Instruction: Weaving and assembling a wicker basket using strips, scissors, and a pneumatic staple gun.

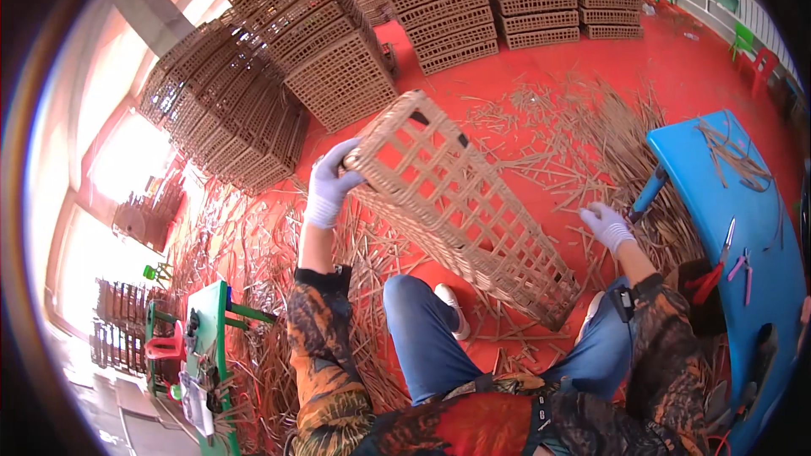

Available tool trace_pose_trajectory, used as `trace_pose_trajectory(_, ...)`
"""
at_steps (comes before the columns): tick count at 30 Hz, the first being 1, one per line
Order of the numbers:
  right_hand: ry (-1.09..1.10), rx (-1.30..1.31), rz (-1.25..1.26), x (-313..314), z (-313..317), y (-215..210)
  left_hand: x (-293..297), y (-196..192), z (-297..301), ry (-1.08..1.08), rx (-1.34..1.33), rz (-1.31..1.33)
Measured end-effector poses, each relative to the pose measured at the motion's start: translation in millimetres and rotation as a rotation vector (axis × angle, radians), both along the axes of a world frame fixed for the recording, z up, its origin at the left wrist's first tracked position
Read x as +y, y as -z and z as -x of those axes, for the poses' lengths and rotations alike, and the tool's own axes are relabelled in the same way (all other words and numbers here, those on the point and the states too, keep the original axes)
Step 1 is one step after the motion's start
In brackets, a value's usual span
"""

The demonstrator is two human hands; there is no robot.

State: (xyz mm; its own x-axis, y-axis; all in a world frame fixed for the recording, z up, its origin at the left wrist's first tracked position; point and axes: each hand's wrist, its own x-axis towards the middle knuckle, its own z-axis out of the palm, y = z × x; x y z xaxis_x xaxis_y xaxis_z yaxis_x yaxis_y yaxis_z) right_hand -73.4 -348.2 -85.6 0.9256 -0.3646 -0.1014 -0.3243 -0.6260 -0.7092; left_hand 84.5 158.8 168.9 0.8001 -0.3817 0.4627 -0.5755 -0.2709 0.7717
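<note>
1. Basket [452,232]: located in front of the person, above and between the knees. It is tilted, upper end toward the left hand, lower end near the right shoe [589,317]. Floor contact at the lower end cannot be confirmed.
2. Left hand [332,181]: gloved; thumb and fingers pinch the upper left corner of the basket. The corner hold probably lets one hand support and angle the frame.
3. Right hand [606,226]: gloved, apart from the basket, fingers loosely spread with nothing visible between them. Its position beside the lattice probably keeps it available.
4. Legs [431,333]: set apart in blue jeans, presumably to leave working room for the basket.
5. Blue table [697,160]: at the person's right, presumably for easy reach. It carries red-handled shears [710,274], a pink-handled tool [743,274] and some loose strips [731,152].
6. Green table [203,308]: at the person's left, bearing small items too unclear to identify.
7. Count: baskets in hand, one; gloved hands, two; tables beside the person, two; shears, one; pink-handled tools, one. Large basket stacks [532,0] behind: at least five, probably piled to save floor space. Strips on the red floor [456,89]: too many to count.
</note>
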Motion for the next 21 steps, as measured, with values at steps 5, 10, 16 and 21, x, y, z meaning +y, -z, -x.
trace_pose_trajectory(5,0.103,0.312,-0.339,54,-17,54,17,4,-24,0.067,0.085,0.223)
trace_pose_trajectory(10,0.038,-0.136,-0.404,94,-1,46,34,17,-50,0.021,0.067,0.344)
trace_pose_trajectory(16,0.125,-0.164,-0.697,109,2,13,37,21,-68,0.029,0.06,0.447)
trace_pose_trajectory(21,0.002,-0.156,-0.241,72,-5,-137,59,47,-68,0.071,0.116,0.74)
